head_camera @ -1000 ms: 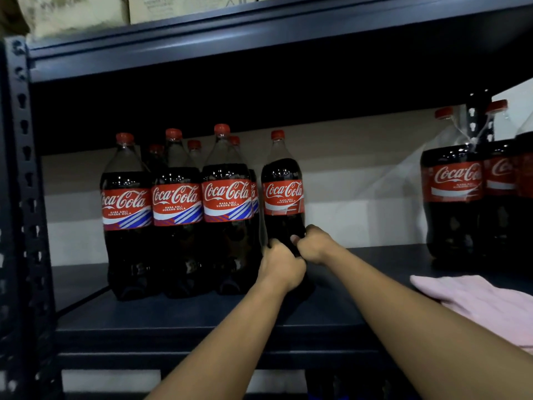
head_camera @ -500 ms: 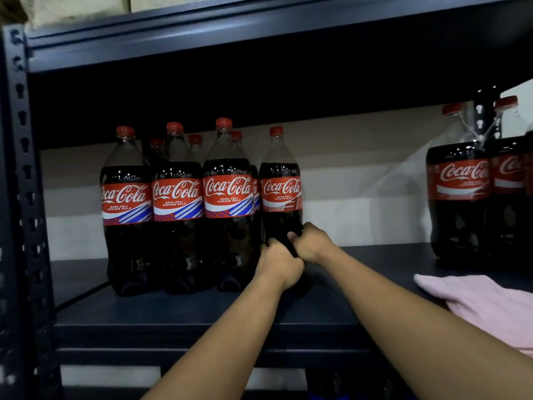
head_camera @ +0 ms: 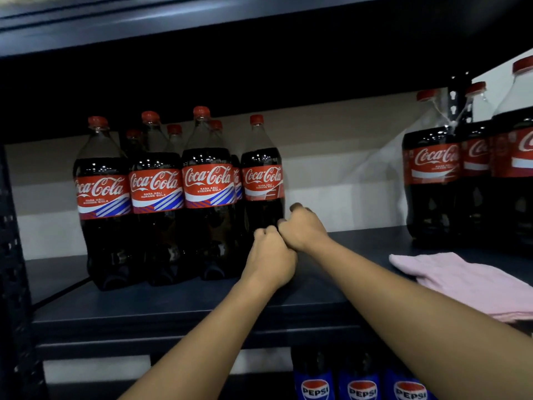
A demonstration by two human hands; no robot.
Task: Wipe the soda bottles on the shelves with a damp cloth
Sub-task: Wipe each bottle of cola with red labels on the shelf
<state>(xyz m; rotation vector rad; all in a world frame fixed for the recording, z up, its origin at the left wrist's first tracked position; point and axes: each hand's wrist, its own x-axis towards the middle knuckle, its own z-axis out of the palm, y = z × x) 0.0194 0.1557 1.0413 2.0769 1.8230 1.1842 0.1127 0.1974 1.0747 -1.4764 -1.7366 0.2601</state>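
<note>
I note: bottles (head_camera: 157, 189) dark, red caps, red labels with white script, some with blue-white stripes; cloth (head_camera: 461, 281) pale pink; shelf (head_camera: 173, 307) dark blue-grey; lower bottles (head_camera: 314, 385) blue-labelled

Coca-Cola bottles (head_camera: 209, 183); PEPSI bottles (head_camera: 362, 388)

Shop stockroom, dark metal shelving (head_camera: 184, 310), rows of Coca-Cola btls (head_camera: 157, 197), Pepsi btls (head_camera: 362, 383) below

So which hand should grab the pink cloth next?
Right, probably. The pink cloth lies on the shelf nearer the right hand; the left hand would have to cross. Both grip the bottle.
</note>
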